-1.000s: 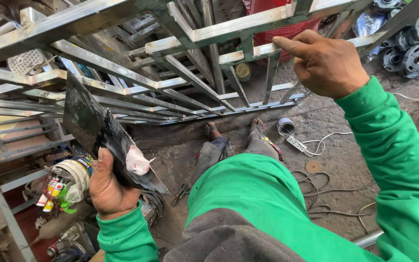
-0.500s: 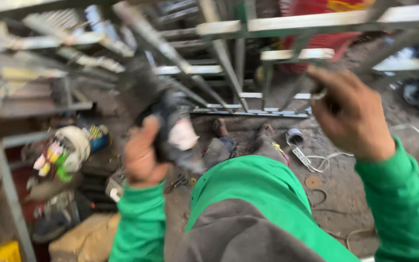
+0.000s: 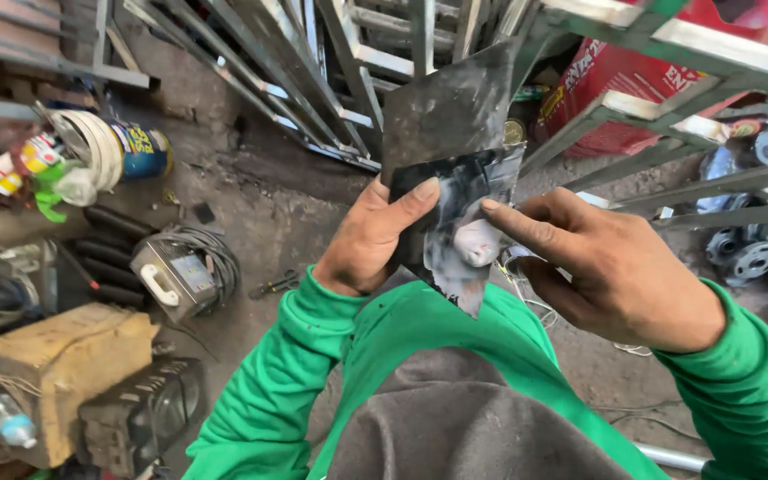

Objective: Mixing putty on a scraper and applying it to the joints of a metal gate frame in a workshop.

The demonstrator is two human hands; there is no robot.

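Nearest the camera are green sleeves and a grey cloth over the lap. Just beyond, the left hand [image 3: 373, 242] is closed around the lower end of a putty knife [image 3: 449, 142], thumb pressed flat on the face of the blade, which carries a smear of pale filler [image 3: 476, 242]. The blade's long axis runs up and slightly right from that grip, its broad dark end rising in front of the metal grille [image 3: 668, 53]. The right hand [image 3: 620, 271] comes in from the right, half open and holding nothing, its forefinger and thumb stretched leftward so the fingertips touch the blade's right edge beside the filler; the knife thus lies to the left of this hand and directly above the left one, which alone bears it. On the floor to the left lie a small welding machine [image 3: 171, 280] with coiled cable, a yellowish box [image 3: 55, 356] and a blue can [image 3: 140, 147]. Farther right, behind the bars, stand a red sack [image 3: 615, 89] and grey wheels [image 3: 753, 258].
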